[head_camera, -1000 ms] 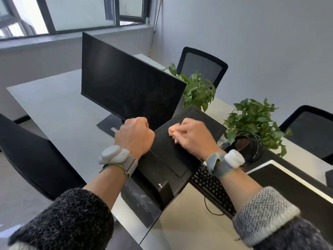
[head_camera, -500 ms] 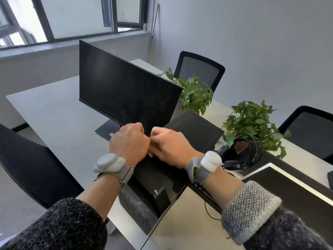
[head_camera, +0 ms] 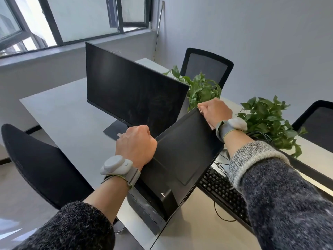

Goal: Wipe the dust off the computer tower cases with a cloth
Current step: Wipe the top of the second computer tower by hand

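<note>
While your right hand [head_camera: 214, 113] works at the far corner of the computer tower case [head_camera: 180, 152], the job looks only partly done. The black tower stands on the desk [head_camera: 59, 112], between the monitor [head_camera: 133, 94] on its left and the keyboard [head_camera: 221, 192] on its right. Your right hand's fingers are curled over that far corner. The cloth itself does not show, so it is probably bunched under them. Your left hand [head_camera: 136, 147] is curled into a fist at the left edge of the tower's top, and you cannot tell whether it holds anything. The flat top looks dark and even, which suggests it has largely been wiped. The front face, low and nearest you, shows pale smudges that look like dust to be cleaned. The tower's sides are hidden from view. Only this one tower is visible, so any others likely remain. Two leafy plants [head_camera: 266, 120] sit just beyond your right hand
</note>
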The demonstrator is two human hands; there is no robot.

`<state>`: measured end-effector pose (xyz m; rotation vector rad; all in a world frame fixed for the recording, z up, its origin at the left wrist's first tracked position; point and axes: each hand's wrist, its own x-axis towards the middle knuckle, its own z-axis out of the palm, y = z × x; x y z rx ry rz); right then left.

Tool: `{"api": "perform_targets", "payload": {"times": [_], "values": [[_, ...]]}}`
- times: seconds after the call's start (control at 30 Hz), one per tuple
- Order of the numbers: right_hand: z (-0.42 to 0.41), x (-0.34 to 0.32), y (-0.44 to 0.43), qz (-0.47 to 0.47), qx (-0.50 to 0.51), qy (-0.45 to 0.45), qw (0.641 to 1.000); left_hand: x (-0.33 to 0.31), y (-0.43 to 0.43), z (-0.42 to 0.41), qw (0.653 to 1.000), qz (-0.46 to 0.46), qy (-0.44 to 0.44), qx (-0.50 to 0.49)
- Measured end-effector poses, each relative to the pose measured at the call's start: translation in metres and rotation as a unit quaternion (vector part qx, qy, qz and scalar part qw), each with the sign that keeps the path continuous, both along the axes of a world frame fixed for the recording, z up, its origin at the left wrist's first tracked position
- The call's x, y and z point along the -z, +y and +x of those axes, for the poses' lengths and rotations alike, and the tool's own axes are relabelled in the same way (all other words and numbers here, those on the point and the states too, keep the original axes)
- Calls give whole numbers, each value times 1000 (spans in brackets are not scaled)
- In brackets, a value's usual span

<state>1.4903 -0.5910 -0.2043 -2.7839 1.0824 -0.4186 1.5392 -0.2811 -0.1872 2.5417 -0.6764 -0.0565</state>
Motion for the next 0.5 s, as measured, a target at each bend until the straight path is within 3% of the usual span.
{"api": "perform_targets", "payload": {"times": [0.37,0.5], "values": [[-49,13,-15,11,99,17,995,-2,2,-5,1000,-12,-1,1],[-78,16,-2,46,116,-19,992,-3,4,-6,1000,-15,9,15]]}}
